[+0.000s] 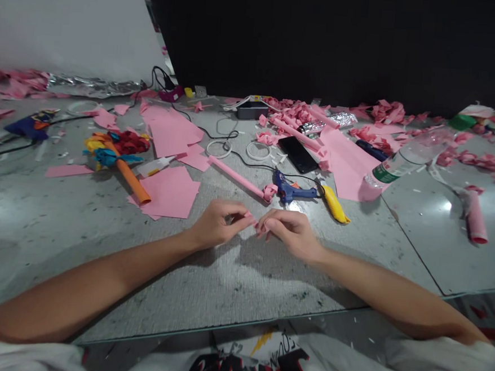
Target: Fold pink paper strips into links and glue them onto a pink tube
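A small piece of pink paper (250,217) is pinched between my two hands, just above the front middle of the table. My left hand (219,223) grips its left end with thumb and forefinger. On the other end are the closed fingers of my right hand (289,232), which partly hide the paper. Just beyond my hands lies a rolled pink paper stick (237,176) with a crumpled paper flower (269,192) at its near end. A blue glue gun (293,190) rests behind my right hand, beside a yellow-handled utility knife (334,204).
Pink paper sheets (174,192) lie to the left, near an orange paper tube (133,180) topped with colourful crumpled paper. A black phone (298,154) lies behind the glue gun. At right, a clear bottle (406,157) stands tilted in view. A black cord (249,162) crosses the middle.
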Demonstrator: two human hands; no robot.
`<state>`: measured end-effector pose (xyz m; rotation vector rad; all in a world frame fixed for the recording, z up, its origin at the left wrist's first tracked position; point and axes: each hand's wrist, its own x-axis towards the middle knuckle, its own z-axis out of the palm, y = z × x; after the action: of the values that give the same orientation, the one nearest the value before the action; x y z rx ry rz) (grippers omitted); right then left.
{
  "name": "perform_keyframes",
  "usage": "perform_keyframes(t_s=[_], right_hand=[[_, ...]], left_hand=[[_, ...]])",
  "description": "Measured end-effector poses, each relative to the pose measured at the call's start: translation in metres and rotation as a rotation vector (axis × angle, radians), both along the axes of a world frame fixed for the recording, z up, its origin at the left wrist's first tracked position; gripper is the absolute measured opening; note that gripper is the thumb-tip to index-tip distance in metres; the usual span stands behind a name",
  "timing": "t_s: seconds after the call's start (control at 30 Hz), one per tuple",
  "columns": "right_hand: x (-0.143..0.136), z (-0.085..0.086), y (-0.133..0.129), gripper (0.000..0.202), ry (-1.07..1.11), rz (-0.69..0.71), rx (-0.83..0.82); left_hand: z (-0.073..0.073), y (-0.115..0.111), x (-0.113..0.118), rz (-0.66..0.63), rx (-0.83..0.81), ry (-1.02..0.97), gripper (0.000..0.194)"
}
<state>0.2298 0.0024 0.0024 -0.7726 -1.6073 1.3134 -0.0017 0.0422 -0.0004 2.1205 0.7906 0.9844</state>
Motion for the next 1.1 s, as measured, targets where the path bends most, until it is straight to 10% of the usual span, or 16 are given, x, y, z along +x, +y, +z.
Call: perform_keyframes(t_s=[0.2, 0.37, 0.67, 0.83, 1.1], right_hand=[[0.004, -0.007, 0.005, 0.041, 0.143, 0.098, -0.155], [0.002, -0.007, 0.007, 0.026, 0.121, -0.108, -0.230], [-0.006, -0.001, 0.005, 0.034, -0.110, 0.079, -0.351], [0.000, 0.004, 0.011, 0.036, -0.121, 0.238, -0.390], [-0.002, -0.004, 0.006, 0.036, -0.126, 0.152, -0.266]], left_hand=[[0.001, 0.002, 0.001, 0.111, 0.056, -0.030, 0.030], [0.000, 0.000, 0.000, 0.030, 0.108, -0.037, 0.026], [-0.012, -0.005, 0.000, 0.127, 0.710, 0.144, 0.005], [-0.008, -0.012, -0.003, 0.062, 0.980, 0.137, 0.035], [-0.012, -0.001, 0.001, 0.014, 0.476, 0.173, 0.036]])
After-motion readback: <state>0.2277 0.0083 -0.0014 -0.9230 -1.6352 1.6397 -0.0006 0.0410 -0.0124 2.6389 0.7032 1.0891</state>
